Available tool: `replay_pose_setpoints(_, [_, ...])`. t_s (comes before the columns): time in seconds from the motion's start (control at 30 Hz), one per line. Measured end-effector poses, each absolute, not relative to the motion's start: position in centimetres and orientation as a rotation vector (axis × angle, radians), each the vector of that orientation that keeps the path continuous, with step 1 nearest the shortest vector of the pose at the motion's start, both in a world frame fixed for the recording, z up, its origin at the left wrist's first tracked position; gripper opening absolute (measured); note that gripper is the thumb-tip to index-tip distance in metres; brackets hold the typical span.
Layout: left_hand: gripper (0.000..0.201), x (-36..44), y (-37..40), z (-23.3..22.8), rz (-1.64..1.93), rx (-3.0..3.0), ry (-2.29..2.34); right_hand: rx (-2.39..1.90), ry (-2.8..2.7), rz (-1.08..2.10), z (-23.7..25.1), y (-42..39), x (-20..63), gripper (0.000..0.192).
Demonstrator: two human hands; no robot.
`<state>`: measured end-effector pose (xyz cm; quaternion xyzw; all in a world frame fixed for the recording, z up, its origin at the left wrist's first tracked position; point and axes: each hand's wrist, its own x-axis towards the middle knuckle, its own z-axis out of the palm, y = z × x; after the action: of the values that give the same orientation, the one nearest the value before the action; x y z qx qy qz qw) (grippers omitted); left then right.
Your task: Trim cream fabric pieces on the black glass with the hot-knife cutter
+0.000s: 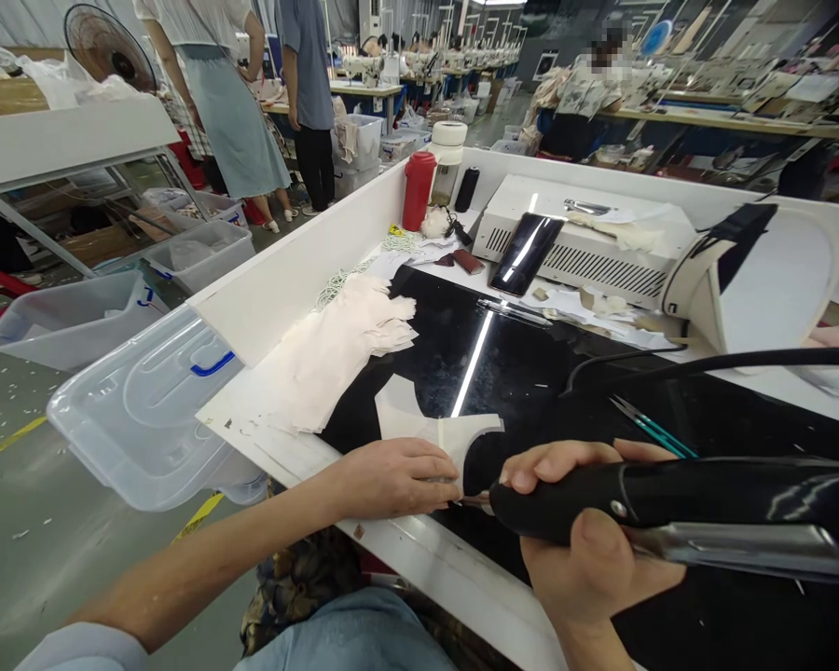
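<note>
The left hand (pixel 395 477) pressed the pale, curved fabric piece (pixel 430 431) flat on the glossy black bench (pixel 531 363) near its front edge, its grip flattened, while the right hand (pixel 587 536), clenched around the black-handled heated tool (pixel 678 508), apparently worked its edge, so fingers belonged clear of the tip.

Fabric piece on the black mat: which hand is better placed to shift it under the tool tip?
Left. The left hand already lies flat on the white fabric piece, fingers at its edge. The right hand is taken up, its grip closed around the black handheld tool.
</note>
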<state>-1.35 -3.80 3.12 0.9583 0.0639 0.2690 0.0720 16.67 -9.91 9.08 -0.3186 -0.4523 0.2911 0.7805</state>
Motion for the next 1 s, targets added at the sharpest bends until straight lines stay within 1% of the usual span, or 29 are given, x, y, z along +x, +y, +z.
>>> replay_pose_setpoints(0.1, [0.025, -1.5, -3.8, 3.2, 0.781, 2.857, 0.188, -0.702, -0.981, 0.631, 9.0, -10.0, 16.7, 0.036])
replay_pose_setpoints(0.3, [0.030, -1.8, -3.8, 3.2, 0.777, 2.828, 0.254, -0.727, -1.012, 0.617, 8.8, -10.6, 16.7, 0.041])
replay_pose_setpoints(0.53, [0.029, -2.0, -4.2, 3.3, 0.732, 2.874, 0.219, -0.752, -0.993, 0.673, 8.8, -12.1, 16.5, 0.037])
replay_pose_setpoints(0.7, [0.027, -2.8, -5.1, 4.1, 0.660, 2.849, 0.178, -0.718, -1.021, 0.711, 9.8, -12.2, 17.1, 0.042])
replay_pose_setpoints(0.87, [0.025, -3.2, -5.6, 5.5, 0.582, 2.803, 0.180, -0.720, -0.869, 0.537, 11.2, -9.6, 19.4, 0.037])
replay_pose_setpoints(1.0, [0.021, -2.0, -5.7, 6.2, 0.644, 2.832, 0.285, -0.756, -0.866, 0.441, 10.3, -7.6, 20.9, 0.038])
